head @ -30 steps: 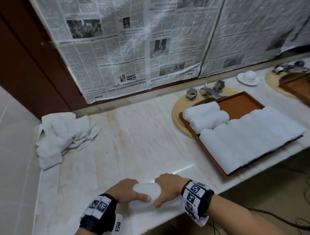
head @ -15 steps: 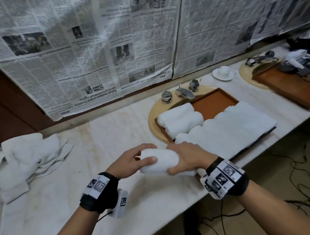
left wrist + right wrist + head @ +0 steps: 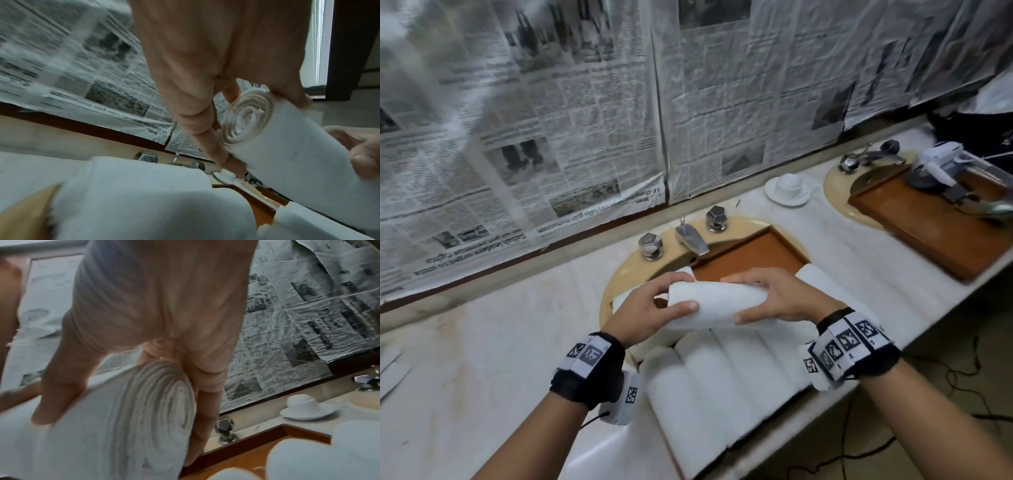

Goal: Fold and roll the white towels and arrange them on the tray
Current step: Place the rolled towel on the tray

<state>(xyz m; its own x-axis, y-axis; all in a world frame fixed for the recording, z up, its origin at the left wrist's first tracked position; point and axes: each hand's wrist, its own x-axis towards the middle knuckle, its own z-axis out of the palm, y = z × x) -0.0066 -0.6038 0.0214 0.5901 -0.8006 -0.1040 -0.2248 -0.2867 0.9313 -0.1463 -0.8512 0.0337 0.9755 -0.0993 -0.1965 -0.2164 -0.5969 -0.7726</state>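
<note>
You hold a rolled white towel (image 3: 717,308) above the wooden tray (image 3: 748,251), your left hand (image 3: 645,313) gripping one end, your right hand (image 3: 779,296) the other. More rolled towels (image 3: 709,387) lie side by side on the tray below.

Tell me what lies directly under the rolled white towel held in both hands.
Under the rolled white towel, gripped by left hand and right hand, lie more white towel rolls on the brown wooden tray; the tray floor beneath is covered.
</note>
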